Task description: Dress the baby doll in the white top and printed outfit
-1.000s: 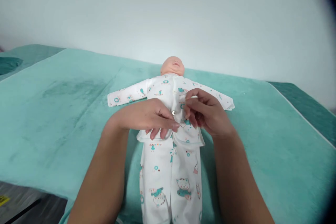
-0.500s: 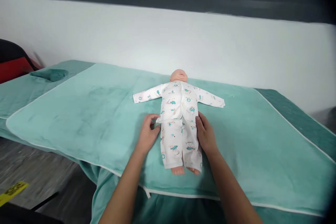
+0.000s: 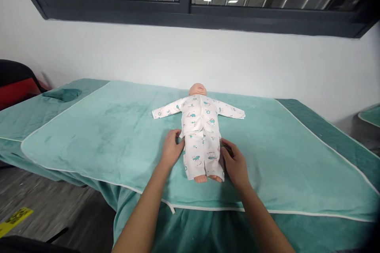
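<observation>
A baby doll [image 3: 199, 126] in a white printed shirt and trousers lies on its back on a teal blanket [image 3: 89, 134], arms spread, head toward the wall. My left hand [image 3: 172, 151] rests against the doll's left hip side, fingers curled at the hem of the shirt. My right hand [image 3: 235, 163] lies beside the trouser leg on the other side, fingers loosely spread and touching the fabric. Neither hand lifts the doll.
The blanket covers a table with a darker teal cover [image 3: 323, 126]; its white-piped front edge [image 3: 208, 208] is near me. A folded teal cloth [image 3: 63, 94] lies far left. A red and black chair [image 3: 14, 85] stands at the left. Wall and window are behind.
My hands left the shirt's front snaps and dropped to the doll's hips. My head pulled back and up, so the whole doll, table and window show.
</observation>
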`<act>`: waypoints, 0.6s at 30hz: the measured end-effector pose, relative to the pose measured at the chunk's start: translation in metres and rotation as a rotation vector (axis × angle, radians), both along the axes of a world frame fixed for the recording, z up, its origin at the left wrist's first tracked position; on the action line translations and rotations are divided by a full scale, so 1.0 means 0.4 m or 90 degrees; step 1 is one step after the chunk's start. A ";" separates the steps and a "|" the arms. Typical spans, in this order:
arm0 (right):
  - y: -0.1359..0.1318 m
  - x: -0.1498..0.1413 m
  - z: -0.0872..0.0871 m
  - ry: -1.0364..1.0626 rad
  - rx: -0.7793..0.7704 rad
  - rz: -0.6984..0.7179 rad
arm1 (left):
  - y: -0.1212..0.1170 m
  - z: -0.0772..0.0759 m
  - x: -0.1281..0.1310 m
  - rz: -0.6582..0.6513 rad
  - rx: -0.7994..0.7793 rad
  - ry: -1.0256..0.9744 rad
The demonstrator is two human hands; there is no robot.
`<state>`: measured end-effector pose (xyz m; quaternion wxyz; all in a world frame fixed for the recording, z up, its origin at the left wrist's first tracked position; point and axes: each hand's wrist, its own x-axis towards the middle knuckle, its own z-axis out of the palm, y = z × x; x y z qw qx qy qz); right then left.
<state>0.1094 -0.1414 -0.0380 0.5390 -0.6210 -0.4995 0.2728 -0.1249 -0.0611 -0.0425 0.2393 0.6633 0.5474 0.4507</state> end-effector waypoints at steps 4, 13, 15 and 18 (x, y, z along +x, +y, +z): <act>0.043 0.011 -0.011 0.020 -0.009 -0.049 | 0.019 0.015 0.023 0.069 -0.004 0.176; 0.119 0.010 0.006 -0.206 -0.003 -0.062 | -0.003 0.020 0.026 0.115 0.007 0.228; 0.116 0.010 0.008 -0.156 0.007 -0.069 | -0.004 0.021 0.028 0.132 0.000 0.233; 0.106 0.018 0.008 -0.164 0.014 -0.054 | -0.003 0.022 0.028 0.144 0.006 0.240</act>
